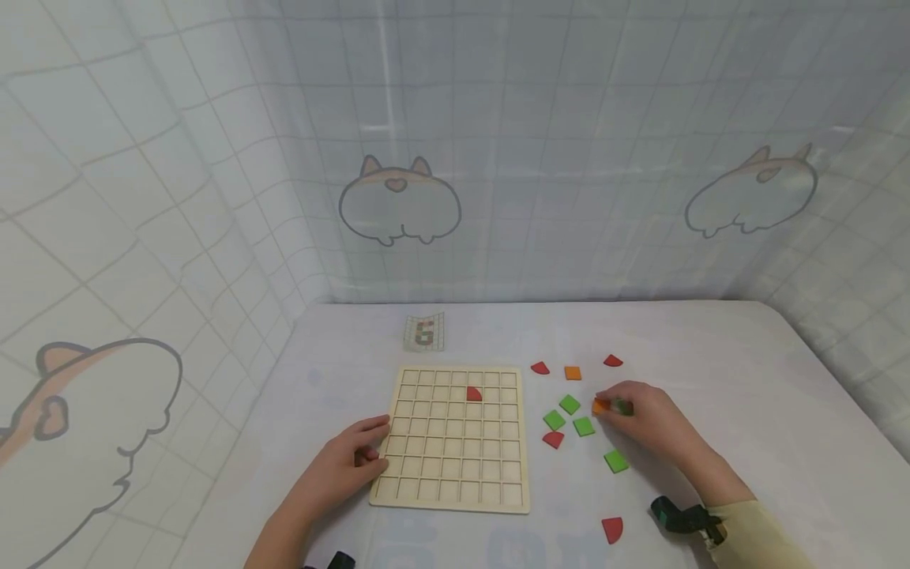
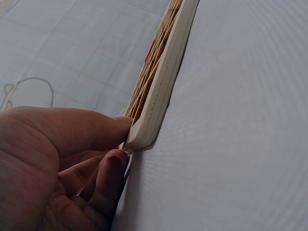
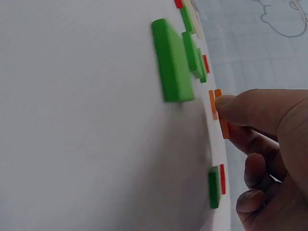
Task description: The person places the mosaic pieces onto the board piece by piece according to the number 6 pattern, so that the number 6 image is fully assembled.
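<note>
Right of the grid board [image 1: 452, 448], right hand [image 1: 657, 417] pinches an orange tile [image 1: 600, 406]; green tile [image 1: 624, 407] close by, likely knocked if fingers sweep low. Left hand [image 1: 340, 472] touches board's left edge; gripping or bracing, can't tell.

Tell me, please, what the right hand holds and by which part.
The right hand pinches an orange piece by the side nearest its palm; exact contact is partly hidden.
</note>
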`<control>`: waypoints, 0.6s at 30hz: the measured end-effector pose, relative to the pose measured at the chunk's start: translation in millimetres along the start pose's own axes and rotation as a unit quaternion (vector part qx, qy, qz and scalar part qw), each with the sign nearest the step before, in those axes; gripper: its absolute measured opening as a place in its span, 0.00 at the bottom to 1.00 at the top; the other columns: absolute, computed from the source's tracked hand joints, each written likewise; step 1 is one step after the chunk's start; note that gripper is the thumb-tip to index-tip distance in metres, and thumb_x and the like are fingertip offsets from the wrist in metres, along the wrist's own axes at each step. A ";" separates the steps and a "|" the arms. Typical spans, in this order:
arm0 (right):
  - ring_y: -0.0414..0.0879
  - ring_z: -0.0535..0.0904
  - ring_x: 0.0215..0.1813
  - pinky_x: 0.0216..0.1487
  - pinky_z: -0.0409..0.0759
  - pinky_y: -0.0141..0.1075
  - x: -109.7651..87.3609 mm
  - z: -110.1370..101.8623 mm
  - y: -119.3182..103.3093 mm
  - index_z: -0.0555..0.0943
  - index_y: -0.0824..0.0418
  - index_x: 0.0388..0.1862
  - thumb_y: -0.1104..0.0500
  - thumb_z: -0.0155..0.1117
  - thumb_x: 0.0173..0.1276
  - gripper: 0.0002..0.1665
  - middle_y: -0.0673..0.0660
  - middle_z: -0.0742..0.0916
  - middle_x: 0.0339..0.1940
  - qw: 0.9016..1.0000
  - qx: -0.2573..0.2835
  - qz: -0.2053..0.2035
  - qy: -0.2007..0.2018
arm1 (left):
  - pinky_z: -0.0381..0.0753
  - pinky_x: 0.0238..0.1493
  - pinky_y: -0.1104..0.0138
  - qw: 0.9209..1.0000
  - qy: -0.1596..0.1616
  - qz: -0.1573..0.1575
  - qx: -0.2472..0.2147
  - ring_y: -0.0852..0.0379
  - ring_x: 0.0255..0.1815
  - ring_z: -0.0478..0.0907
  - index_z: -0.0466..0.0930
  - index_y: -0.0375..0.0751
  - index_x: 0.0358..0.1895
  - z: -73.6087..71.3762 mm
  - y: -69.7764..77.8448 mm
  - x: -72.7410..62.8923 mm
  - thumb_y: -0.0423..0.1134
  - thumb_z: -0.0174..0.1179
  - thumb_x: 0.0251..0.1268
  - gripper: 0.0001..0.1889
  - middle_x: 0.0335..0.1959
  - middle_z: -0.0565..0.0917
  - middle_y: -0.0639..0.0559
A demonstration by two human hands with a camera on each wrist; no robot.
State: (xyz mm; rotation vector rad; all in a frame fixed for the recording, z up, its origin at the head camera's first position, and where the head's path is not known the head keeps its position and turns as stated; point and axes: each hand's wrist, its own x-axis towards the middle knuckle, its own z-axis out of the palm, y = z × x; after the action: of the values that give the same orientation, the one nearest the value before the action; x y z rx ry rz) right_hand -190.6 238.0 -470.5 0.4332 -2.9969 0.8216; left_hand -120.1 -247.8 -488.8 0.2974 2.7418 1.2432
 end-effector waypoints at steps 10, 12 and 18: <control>0.45 0.78 0.43 0.42 0.80 0.40 16.2 -2.8 -32.0 0.88 0.55 0.47 0.57 0.76 0.60 0.15 0.46 0.86 0.41 0.999 0.003 -0.044 -0.009 | 0.76 0.38 0.70 1.000 0.001 0.000 0.004 0.63 0.37 0.75 0.75 0.35 0.66 0.5 -0.9 0.3 0.32 0.70 0.58 0.30 0.69 0.72 0.54; 0.44 0.77 0.41 0.41 0.80 0.38 20.5 -1.1 -39.4 0.88 0.55 0.47 0.57 0.76 0.60 0.15 0.46 0.86 0.41 0.999 0.007 -0.053 -0.011 | 0.76 0.38 0.70 1.000 0.000 0.003 0.006 0.63 0.37 0.75 0.75 0.35 0.66 0.5 -1.0 0.0 0.33 0.69 0.59 0.30 0.69 0.72 0.53; 0.45 0.78 0.44 0.43 0.80 0.39 34.4 8.1 -58.4 0.88 0.53 0.46 0.56 0.76 0.60 0.15 0.45 0.86 0.43 0.996 0.007 -0.083 -0.021 | 0.76 0.39 0.70 1.000 0.000 0.010 0.011 0.64 0.38 0.75 0.75 0.35 0.66 -0.1 -1.8 -1.0 0.33 0.69 0.59 0.30 0.69 0.72 0.54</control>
State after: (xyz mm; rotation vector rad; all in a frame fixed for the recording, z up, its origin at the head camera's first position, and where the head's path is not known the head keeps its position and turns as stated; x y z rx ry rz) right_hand -207.6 176.7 -445.6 0.6981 -2.9415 0.8309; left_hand -119.4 -249.3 -490.1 0.3288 2.7600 1.2193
